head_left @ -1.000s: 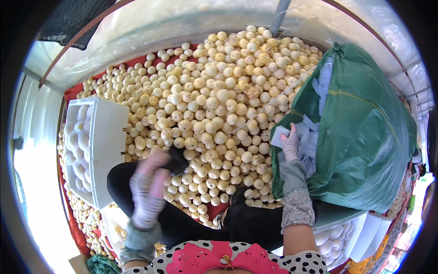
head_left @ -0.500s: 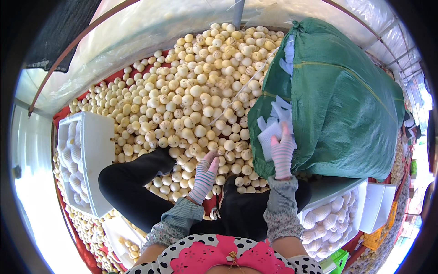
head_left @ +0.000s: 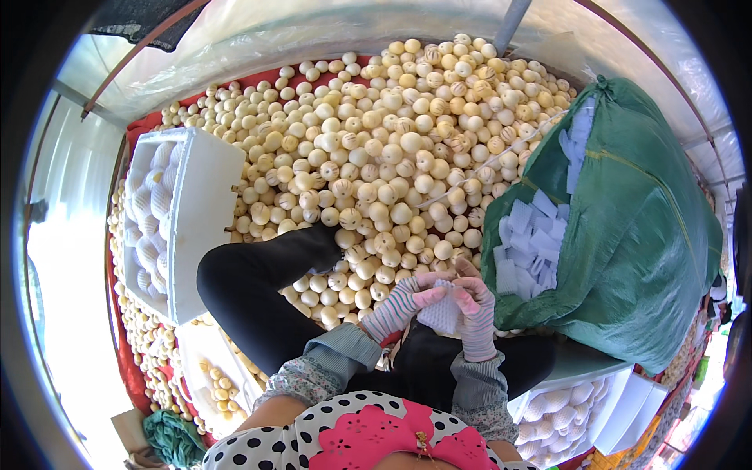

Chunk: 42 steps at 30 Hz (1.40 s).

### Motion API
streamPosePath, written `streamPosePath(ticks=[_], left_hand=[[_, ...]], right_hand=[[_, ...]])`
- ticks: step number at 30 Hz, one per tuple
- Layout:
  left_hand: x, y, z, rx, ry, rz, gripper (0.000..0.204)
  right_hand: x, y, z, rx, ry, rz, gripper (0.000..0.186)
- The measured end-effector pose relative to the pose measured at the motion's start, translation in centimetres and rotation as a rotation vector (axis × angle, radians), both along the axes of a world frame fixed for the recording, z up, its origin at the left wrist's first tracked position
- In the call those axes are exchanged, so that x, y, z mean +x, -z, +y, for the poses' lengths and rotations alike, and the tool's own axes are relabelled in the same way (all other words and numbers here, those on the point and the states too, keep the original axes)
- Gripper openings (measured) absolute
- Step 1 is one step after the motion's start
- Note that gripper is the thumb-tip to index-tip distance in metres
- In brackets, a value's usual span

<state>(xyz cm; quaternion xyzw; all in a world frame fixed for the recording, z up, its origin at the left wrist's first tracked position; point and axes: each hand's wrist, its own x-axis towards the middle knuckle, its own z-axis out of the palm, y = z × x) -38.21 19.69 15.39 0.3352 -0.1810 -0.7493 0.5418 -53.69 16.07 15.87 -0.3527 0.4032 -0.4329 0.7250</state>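
Left hand (head_left: 401, 305): grip pinching a white foam net (head_left: 440, 316) | right hand (head_left: 475, 307): grip holding it too! | cream fruit (head_left: 411, 142) heaped far | green sack (head_left: 646, 243) right

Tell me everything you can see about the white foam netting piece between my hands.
The white foam netting piece is small, pale and soft-looking, with a fine mesh texture. Your left hand and right hand pinch it near its upper edge, one from each side, covering part of it, and the rest hangs down between them. In the picture it lies over your black-trousered right leg; whether it touches the leg, or is opened out, I can't tell.
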Motion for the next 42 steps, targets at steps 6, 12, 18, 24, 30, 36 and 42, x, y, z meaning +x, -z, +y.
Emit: streamPosePath(ticks=[6,12,18,24,30,36,42], left_hand=[[1.6,2.1,-0.8,0.178,0.165,-0.114,0.032],[2.4,2.2,0.2,0.160,0.369,0.535,0.044],[2.3,0.2,-2.5,0.481,0.146,0.179,0.033],[1.8,3.4,-2.1,0.453,-0.025,0.129,0.033],[2.5,5.4,-2.3,0.549,-0.304,-0.072,0.028],[2.9,3.9,-4.6,-0.006,-0.382,-0.294,0.067],[0.4,2.1,-3.4,-0.087,-0.260,-0.205,0.074]], right_hand=[[1.4,1.1,0.4,0.055,0.207,-0.081,0.018],[2.1,1.9,-2.1,-0.109,0.011,0.403,0.010],[4.8,7.2,-15.7,-0.662,-0.139,1.211,0.029],[10.1,10.0,-32.0,-0.581,-0.345,1.795,0.059],[10.3,11.5,-29.3,-0.427,-0.126,1.193,0.055],[4.9,7.0,-12.3,0.311,-0.460,-0.260,0.034],[1.8,2.3,-5.8,-0.215,-0.090,0.538,0.036]])
